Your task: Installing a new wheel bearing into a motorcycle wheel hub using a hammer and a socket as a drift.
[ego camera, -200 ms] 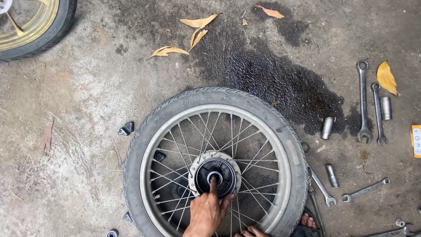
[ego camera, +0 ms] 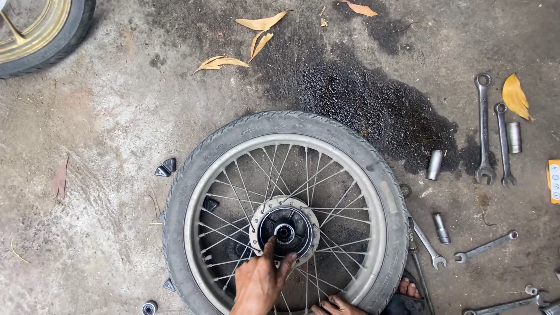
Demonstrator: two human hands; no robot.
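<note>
- Change: a moment ago the left hand (ego camera: pixel 259 283) had a fingertip right on the hub (ego camera: pixel 284 229) centre; now it has pulled back a little, fingertips on the hub's near edge, and the centre bore shows clear.
- Reads as: the hub centre is freed for inspection or the next part, in my judgement.
- Left hand: fingers spread loosely, gripping nothing, just touching the hub rim.
- Right hand (ego camera: pixel 337 306): only the fingertips show at the frame's bottom edge, resting on the spokes near the rim (ego camera: pixel 373 192); can't tell how far it is closed.
- Wheel (ego camera: pixel 280 125): lies flat on the floor (ego camera: pixel 87 175), directly ahead of both hands. Axle axis points straight up at the camera; no long axis in plan.
- Wrenches (ego camera: pixel 483 128) and sockets (ego camera: pixel 434 164) lie well off to the right of the hands.
</note>
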